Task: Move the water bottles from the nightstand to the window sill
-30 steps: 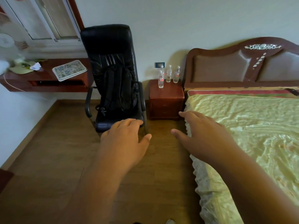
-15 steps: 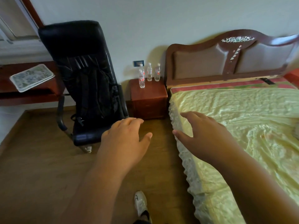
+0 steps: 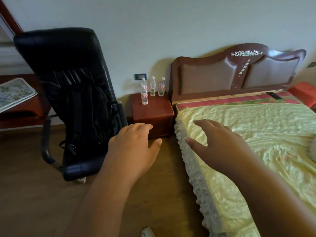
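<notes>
Several clear water bottles with white caps and red labels stand on the red-brown nightstand (image 3: pixel 153 110) between chair and bed: one in front (image 3: pixel 144 95), one behind it (image 3: pixel 143 82), one in the middle (image 3: pixel 152 86) and one at the right (image 3: pixel 161 87). My left hand (image 3: pixel 132 147) hovers over the floor in front of the nightstand, fingers relaxed and holding nothing. My right hand (image 3: pixel 217 142) is stretched forward above the bed's edge, fingers spread, empty. Both hands are well short of the bottles. The window sill is out of view.
A black office chair (image 3: pixel 73 93) with a backpack on its seat stands left of the nightstand. A bed with a yellow cover (image 3: pixel 256 142) and a brown headboard (image 3: pixel 237 72) fills the right. A red-brown desk with a patterned tray (image 3: pixel 13 93) is at far left.
The view has swung right and come nearer to the nightstand; the window has left the frame. Both hands stay raised and empty.
</notes>
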